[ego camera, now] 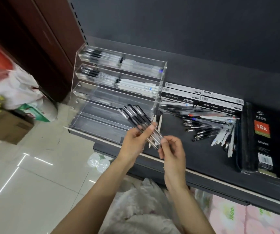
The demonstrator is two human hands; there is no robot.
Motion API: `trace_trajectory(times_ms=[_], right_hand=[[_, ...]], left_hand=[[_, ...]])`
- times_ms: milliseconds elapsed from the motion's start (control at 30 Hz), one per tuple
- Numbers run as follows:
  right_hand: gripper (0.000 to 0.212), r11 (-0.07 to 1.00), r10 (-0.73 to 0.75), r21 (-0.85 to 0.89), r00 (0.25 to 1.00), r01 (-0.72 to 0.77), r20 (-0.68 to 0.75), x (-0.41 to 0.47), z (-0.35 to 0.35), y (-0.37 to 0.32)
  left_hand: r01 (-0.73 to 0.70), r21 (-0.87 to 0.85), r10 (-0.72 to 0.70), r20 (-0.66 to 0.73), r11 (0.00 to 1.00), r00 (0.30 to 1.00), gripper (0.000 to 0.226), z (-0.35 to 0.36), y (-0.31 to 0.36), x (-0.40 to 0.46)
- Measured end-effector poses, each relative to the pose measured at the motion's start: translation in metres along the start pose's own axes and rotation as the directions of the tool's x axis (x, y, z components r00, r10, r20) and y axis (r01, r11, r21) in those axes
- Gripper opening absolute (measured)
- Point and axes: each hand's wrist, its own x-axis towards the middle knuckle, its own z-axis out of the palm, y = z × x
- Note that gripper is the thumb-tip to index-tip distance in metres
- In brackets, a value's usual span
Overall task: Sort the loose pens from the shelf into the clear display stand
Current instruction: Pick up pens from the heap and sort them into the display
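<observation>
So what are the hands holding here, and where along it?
A small bundle of clear-barrelled pens with black caps. The left hand grips it mid-barrel; the right hand pinches its lower, uncapped end.

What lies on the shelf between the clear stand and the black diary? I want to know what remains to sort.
In the head view, a loose pile of pens and pen boxes behind it.

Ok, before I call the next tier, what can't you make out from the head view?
- Bundle of pens: exact count, blurred and overlapping; lower ends covered by left hand and right hand.
- Loose pile: ink colours mostly unreadable, too small.
- Display stand: lower tiers' contents unclear through glare.
- Diary: cut by right edge.
</observation>
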Motion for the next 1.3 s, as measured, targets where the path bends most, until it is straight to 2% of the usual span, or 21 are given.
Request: trace_trajectory(times_ms=[200, 367, 467, 533, 600, 667, 767, 967, 1133, 1233, 1300], right_hand=[[0.006, 0.937, -0.138, -0.292, 0.973, 0.189, 0.185, 0.010, 0.046, 0.001], [0.009, 0.792, -0.188, -0.494, 0.913, 0.359, 0.362, 0.024, 0.100, -0.004], [0.007, 0.703, -0.246, -0.572, 0.899, 0.423, 0.363, 0.038, 0.138, -0.004], [0.007, 0.605, -0.351, -0.632, 0.875, 0.484, 0.334, 0.050, 0.160, -0.005], [0.008, 0.449, -0.451, -0.723, 0.832, 0.524, 0.323, 0.064, 0.177, -0.007], [0.008, 0.320, -0.484, -0.801, 0.814, 0.506, 0.321, 0.078, 0.188, -0.005], [0.010, 0.282, -0.446, -0.850, 0.845, 0.444, 0.294, 0.093, 0.199, 0.005], [0.012, 0.238, -0.387, -0.892, 0.880, 0.384, 0.276, 0.105, 0.220, 0.016], [0.020, 0.119, -0.175, -0.946, 0.944, 0.301, 0.278, 0.110, 0.237, 0.014], [0.025, 0.108, -0.121, -0.956, 0.958, 0.271, 0.258, 0.110, 0.242, 0.013], [0.027, 0.081, -0.121, -0.960, 0.958, 0.270, 0.259, 0.108, 0.243, 0.012]], left_hand=[[-0.003, -0.015, 0.002, -0.074, 1.000, 0.997, 0.016, -0.059, 0.016, 0.013], [-0.003, 0.002, 0.003, -0.070, 1.000, 0.998, 0.018, -0.121, 0.030, 0.039], [-0.001, -0.003, 0.001, -0.092, 1.000, 0.996, 0.019, -0.161, 0.037, 0.056], [0.002, 0.003, -0.002, -0.137, 1.000, 0.991, 0.013, -0.191, 0.040, 0.067], [0.022, 0.000, -0.022, -0.172, 1.000, 0.985, 0.013, -0.223, 0.042, 0.078], [0.054, -0.007, -0.055, -0.185, 0.998, 0.981, 0.016, -0.251, 0.043, 0.088], [0.102, -0.021, -0.104, -0.161, 0.995, 0.981, 0.019, -0.278, 0.046, 0.100], [0.134, -0.099, -0.140, -0.050, 0.986, 0.989, 0.010, -0.298, 0.056, 0.117], [0.173, -0.150, -0.177, -0.014, 0.973, 0.984, 0.021, -0.308, 0.053, 0.124], [0.194, -0.147, -0.195, 0.003, 0.970, 0.981, 0.023, -0.311, 0.052, 0.126], [0.192, -0.175, -0.194, 0.008, 0.966, 0.981, 0.015, -0.310, 0.053, 0.127]])
